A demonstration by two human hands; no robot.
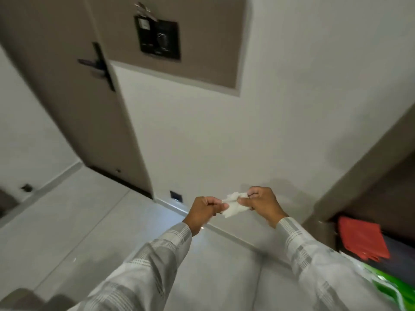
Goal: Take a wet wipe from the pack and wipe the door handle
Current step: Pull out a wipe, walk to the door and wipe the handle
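Note:
A crumpled white wet wipe (232, 205) is stretched between both hands low in the middle of the view. My left hand (205, 209) pinches its left end and my right hand (261, 204) pinches its right end. The dark lever door handle (91, 63) sits on a black lock plate on the brown door (74, 104) at the upper left, far from both hands. A green and white pack (390, 286) shows at the bottom right edge, partly cut off by the frame.
A black switch panel (158, 38) hangs on the wall right of the door. A red folded item (361, 240) lies on a dark shelf at the right. A small wall socket (176, 195) sits near the floor. Grey tiled floor (78, 221) spreads below.

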